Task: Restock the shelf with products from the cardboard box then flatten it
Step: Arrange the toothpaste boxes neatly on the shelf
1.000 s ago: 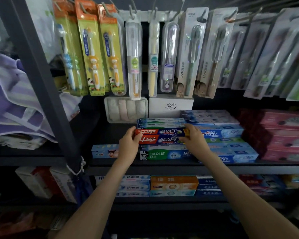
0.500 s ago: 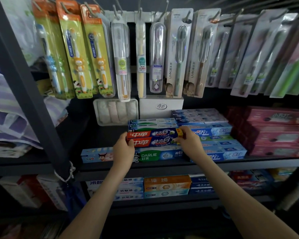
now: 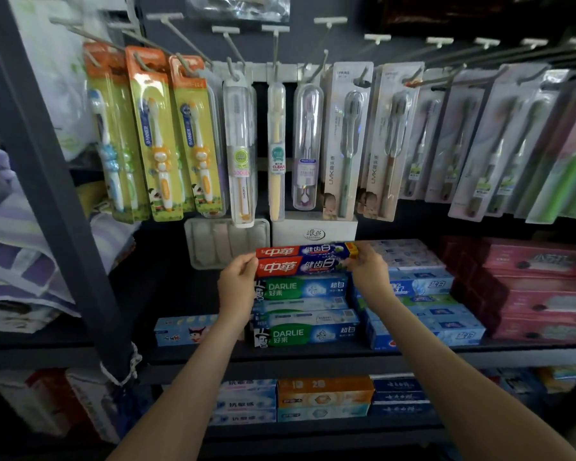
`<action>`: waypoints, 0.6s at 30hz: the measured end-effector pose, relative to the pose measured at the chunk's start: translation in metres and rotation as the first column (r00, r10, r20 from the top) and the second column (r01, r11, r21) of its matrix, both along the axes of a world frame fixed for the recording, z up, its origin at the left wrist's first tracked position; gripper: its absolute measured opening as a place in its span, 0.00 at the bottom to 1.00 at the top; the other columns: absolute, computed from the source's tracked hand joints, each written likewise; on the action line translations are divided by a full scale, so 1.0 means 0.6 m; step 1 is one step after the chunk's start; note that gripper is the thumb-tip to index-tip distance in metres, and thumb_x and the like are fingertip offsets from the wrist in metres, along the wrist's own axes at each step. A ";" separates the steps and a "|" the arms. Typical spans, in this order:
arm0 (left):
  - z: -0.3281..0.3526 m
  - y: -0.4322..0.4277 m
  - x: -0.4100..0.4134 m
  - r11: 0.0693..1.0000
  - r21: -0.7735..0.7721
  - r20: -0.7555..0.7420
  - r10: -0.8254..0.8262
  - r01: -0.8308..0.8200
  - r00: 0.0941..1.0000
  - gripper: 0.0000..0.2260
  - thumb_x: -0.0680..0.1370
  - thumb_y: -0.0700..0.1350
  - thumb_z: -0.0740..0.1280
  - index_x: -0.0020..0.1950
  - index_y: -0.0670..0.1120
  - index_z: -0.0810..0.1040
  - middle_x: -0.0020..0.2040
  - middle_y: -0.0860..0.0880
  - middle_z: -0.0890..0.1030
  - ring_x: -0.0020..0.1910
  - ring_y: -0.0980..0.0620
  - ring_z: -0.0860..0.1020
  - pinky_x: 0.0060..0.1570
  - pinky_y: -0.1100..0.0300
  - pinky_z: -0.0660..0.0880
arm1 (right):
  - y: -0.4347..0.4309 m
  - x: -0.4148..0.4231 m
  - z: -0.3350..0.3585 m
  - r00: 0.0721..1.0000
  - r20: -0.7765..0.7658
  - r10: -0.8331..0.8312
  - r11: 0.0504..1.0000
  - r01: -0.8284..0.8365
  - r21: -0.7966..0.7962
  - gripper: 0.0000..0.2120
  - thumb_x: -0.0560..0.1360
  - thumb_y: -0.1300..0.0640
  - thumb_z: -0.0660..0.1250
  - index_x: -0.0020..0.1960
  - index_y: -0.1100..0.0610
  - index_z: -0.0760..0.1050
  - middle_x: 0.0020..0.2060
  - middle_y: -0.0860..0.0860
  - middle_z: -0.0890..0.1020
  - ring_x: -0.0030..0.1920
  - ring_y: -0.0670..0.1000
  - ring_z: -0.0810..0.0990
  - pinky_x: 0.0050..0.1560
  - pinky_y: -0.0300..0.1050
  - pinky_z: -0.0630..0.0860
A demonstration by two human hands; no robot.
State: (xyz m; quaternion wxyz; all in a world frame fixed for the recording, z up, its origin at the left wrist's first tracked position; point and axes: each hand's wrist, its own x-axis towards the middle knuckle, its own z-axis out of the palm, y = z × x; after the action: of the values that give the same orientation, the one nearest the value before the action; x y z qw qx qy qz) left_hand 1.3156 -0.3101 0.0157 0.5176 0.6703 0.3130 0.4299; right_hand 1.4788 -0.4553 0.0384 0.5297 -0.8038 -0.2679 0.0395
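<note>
— On the shelf (image 3: 313,356), which step was in hand?
— Stocking. Left hand (image 3: 238,277) and right hand (image 3: 368,267) gripped opposite ends of two red toothpaste boxes (image 3: 300,261), at 12 o'clock of the Darlie stack (image 3: 300,289). Next move probably required squaring, then release. Cardboard box: out of view.

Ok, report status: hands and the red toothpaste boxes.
Left hand grips the left end, right hand the right end. Two red toothpaste boxes atop the Darlie stack. White box close behind; nothing blocking.
</note>
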 end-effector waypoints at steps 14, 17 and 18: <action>0.001 0.021 0.010 0.971 -0.134 -0.017 -0.200 0.196 0.980 0.24 0.79 0.32 0.59 0.73 0.49 0.66 0.55 0.52 0.77 0.54 0.55 0.76 0.51 0.61 0.73 | 0.033 0.014 0.006 0.987 0.007 0.158 0.955 -0.151 -0.255 0.19 0.78 0.66 0.57 0.68 0.60 0.62 0.43 0.55 0.75 0.35 0.49 0.72 0.29 0.42 0.64; 0.002 0.022 0.006 0.961 -0.143 -0.062 -0.246 0.236 0.967 0.28 0.78 0.31 0.61 0.74 0.52 0.63 0.59 0.52 0.76 0.60 0.53 0.75 0.54 0.58 0.73 | 0.030 0.008 0.008 0.987 0.003 0.163 0.952 -0.156 -0.262 0.19 0.77 0.67 0.57 0.67 0.60 0.62 0.44 0.55 0.74 0.36 0.49 0.71 0.30 0.41 0.64; 0.003 0.020 0.004 0.959 -0.146 -0.084 -0.255 0.241 0.963 0.28 0.78 0.31 0.61 0.74 0.53 0.62 0.61 0.52 0.76 0.60 0.54 0.74 0.56 0.57 0.72 | 0.030 0.007 0.008 0.988 0.006 0.157 0.953 -0.150 -0.263 0.18 0.77 0.66 0.57 0.67 0.60 0.63 0.45 0.55 0.75 0.36 0.49 0.72 0.30 0.41 0.64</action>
State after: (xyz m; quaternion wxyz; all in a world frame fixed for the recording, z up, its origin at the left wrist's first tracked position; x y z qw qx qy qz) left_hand 1.3179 -0.2980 0.0175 0.5948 0.6889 0.2806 0.3048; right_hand 1.4827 -0.4370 0.0430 0.4104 -0.8439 -0.3293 0.1047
